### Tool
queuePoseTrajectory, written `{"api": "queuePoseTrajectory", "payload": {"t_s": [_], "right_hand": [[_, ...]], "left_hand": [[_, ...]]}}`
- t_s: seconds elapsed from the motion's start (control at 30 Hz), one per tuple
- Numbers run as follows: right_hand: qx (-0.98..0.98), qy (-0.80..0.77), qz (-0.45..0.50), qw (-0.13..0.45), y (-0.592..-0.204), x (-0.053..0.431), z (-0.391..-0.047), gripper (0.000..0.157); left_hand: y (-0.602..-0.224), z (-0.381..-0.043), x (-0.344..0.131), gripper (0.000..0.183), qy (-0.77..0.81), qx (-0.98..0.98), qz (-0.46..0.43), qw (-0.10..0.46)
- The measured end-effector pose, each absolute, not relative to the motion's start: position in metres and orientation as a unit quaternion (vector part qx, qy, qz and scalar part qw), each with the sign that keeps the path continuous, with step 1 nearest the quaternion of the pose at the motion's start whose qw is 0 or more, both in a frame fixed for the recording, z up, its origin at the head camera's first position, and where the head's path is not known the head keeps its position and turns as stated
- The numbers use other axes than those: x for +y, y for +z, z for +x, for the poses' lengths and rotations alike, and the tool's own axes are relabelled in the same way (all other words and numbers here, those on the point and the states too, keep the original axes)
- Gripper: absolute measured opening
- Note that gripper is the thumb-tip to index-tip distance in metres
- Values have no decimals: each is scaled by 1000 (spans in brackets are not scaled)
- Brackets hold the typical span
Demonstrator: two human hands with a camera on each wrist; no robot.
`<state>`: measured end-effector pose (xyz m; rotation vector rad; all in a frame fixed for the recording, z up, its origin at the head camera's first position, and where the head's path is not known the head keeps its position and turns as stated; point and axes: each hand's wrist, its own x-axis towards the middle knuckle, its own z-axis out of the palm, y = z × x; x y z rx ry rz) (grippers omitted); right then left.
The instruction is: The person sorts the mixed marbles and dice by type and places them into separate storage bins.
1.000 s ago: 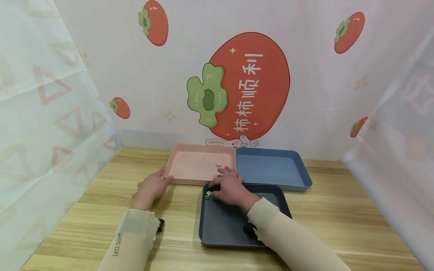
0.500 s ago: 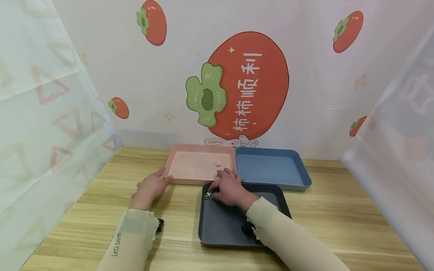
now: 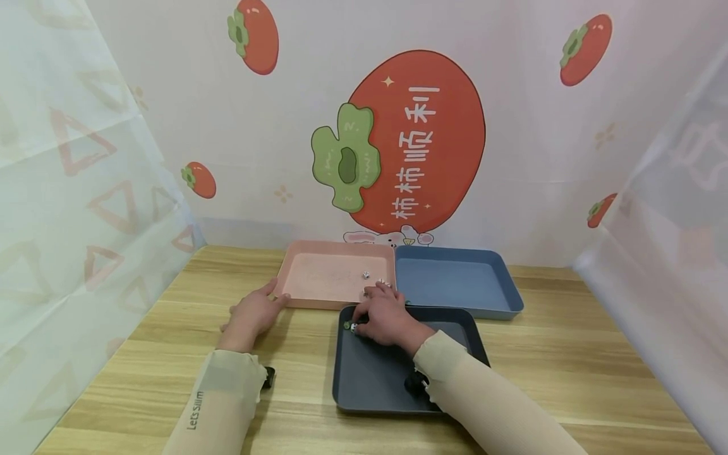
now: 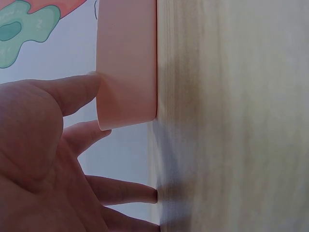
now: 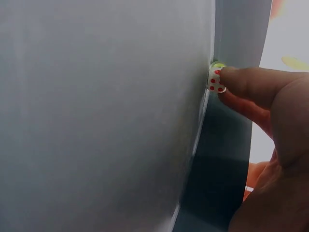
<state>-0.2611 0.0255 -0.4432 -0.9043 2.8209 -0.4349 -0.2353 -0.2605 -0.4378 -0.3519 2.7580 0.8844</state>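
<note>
My right hand (image 3: 388, 317) is over the back left corner of the dark grey tray (image 3: 370, 385). Its thumb and forefinger pinch a white die (image 5: 215, 85) with red pips, low by the tray wall in the right wrist view. Just beyond the die is a small green piece (image 3: 347, 325), mostly covered in the right wrist view. My left hand (image 3: 254, 314) rests at the front left corner of the pink tray (image 4: 126, 63), thumb and forefinger touching its rim. The left hand's other fingers are extended, their tips down at the wooden table.
Inside the pink tray lie a few white dice (image 3: 366, 275), some partly behind the right hand's fingers. A blue tray (image 3: 455, 281) stands to the right of the pink one. Behind them hangs a curtain (image 3: 256, 126) printed with persimmons.
The right thumb and forefinger have closed on the white die, which has shifted slightly right, off the green piece. The left hand has stayed at the pink tray.
</note>
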Motion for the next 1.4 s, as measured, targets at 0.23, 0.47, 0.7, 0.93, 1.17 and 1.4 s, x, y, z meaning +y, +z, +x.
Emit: {"api": "queuePoseTrajectory", "payload": {"t_s": [0.23, 0.47, 0.7, 0.93, 1.17, 1.4], "right_hand": [[939, -137, -305, 81, -443, 25, -262, 13], [936, -159, -303, 76, -446, 26, -266, 6], [934, -179, -301, 73, -447, 27, -267, 5], [930, -209, -292, 80, -449, 29, -268, 6], [920, -265, -278, 77, -447, 30, -270, 7], [877, -393, -259, 101, -434, 36, -273, 11]], "left_hand": [[-436, -236, -260, 73, 301, 939, -121, 113], [-436, -236, -260, 73, 301, 938, -127, 115], [-437, -236, -261, 72, 304, 937, -128, 116], [-436, -236, -260, 72, 303, 938, -125, 115], [-436, -235, -260, 72, 304, 938, -121, 115], [-436, -235, -261, 71, 307, 937, -122, 114]]}}
